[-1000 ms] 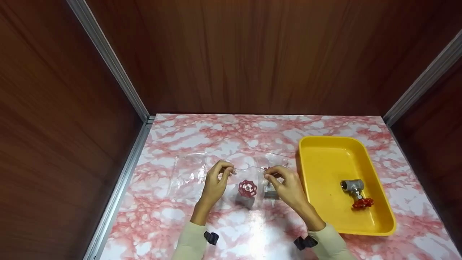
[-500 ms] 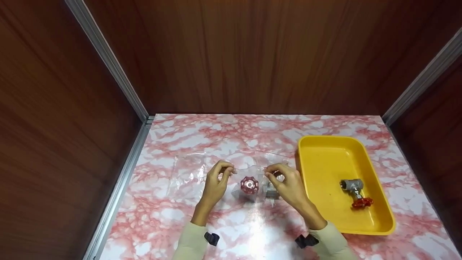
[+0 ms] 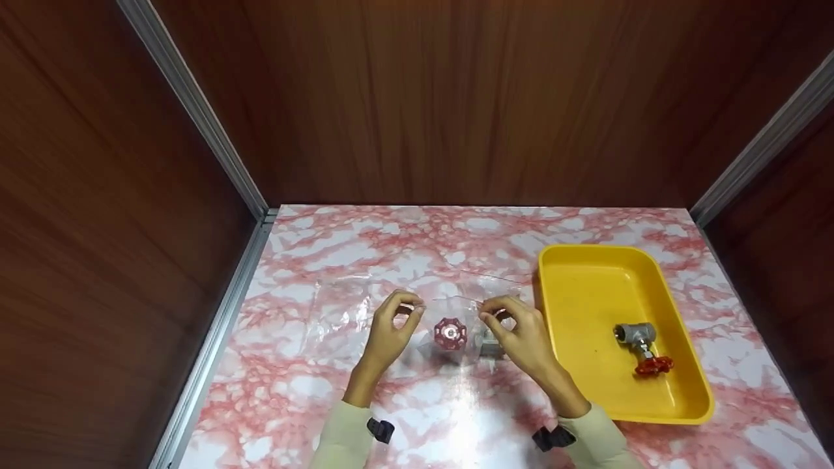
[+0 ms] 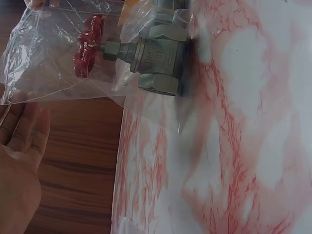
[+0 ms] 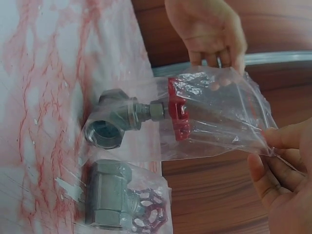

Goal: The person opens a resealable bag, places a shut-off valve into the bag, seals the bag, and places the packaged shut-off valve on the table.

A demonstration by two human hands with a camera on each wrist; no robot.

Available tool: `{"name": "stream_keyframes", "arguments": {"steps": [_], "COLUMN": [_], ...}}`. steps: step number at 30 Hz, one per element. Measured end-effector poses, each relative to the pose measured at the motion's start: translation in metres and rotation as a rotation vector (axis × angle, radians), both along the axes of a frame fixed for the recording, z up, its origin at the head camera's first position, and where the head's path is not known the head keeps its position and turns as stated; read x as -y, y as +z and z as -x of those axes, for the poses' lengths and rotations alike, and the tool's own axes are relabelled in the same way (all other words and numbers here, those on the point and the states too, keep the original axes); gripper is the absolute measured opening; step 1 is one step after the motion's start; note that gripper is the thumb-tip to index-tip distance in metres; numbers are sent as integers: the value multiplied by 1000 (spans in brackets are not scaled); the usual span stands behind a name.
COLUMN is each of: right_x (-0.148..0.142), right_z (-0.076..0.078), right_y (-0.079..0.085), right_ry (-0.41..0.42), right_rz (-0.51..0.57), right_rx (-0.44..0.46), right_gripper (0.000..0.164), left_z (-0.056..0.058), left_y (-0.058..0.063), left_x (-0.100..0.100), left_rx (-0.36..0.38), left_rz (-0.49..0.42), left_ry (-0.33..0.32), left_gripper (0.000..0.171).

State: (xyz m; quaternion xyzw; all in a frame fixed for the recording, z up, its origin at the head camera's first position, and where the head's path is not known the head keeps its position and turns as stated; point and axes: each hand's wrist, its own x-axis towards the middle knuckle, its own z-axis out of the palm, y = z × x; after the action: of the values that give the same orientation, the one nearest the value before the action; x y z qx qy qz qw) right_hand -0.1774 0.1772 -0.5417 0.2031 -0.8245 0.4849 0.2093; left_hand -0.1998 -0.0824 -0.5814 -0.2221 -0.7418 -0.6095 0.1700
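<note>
A metal gate valve with a red handwheel (image 3: 450, 333) stands upright on the table inside a clear plastic zip bag (image 5: 219, 117). In the right wrist view its grey body (image 5: 109, 122) is at the bag's bottom and the handwheel points toward the mouth. My left hand (image 3: 389, 329) pinches one top corner of the bag between thumb and fingers. At the opposite corner, my right hand (image 3: 521, 332) pinches the film. Beside this valve, partly under my right hand, lies a second bagged valve (image 5: 109, 195).
To the right stands a yellow tray (image 3: 586, 391) holding a loose valve with a red handwheel (image 3: 642, 345). A flat clear plastic bag (image 3: 339, 312) lies on the marbled table left of my left hand. Brown wood-grain panels (image 3: 482, 98) enclose the back and sides.
The bagged valve's handwheel has shifted slightly right and away from me. The bag's top edge between my hands now looks straighter. Both hands have barely moved.
</note>
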Motion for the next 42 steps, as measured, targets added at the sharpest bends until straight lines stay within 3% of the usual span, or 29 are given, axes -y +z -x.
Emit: {"name": "stream_keyframes", "arguments": {"steps": [4,11,21,28,33,42], "right_x": [0,0,0,11,24,38], "right_z": [-1,0,1,5,11,15], "right_y": [0,-2,1,12,16,21], "right_ry": [-4,-23,32,65,91,100], "right_rz": [17,26,-1,-139,-248,-382], "right_rx": [-13,-35,58,34,-31,-82], "right_gripper": [18,19,17,21,21,17], "left_z": [1,2,1,2,2,3], "left_y": [-1,0,0,-5,-5,-5], "left_x": [1,-4,-5,-2,-2,-3], "left_rx": [21,-37,-80,-50,-32,2], "left_rz": [3,26,-3,-46,-48,-53], "left_ry": [1,58,97,32,31,50], "left_gripper": [4,7,5,3,11,9]}}
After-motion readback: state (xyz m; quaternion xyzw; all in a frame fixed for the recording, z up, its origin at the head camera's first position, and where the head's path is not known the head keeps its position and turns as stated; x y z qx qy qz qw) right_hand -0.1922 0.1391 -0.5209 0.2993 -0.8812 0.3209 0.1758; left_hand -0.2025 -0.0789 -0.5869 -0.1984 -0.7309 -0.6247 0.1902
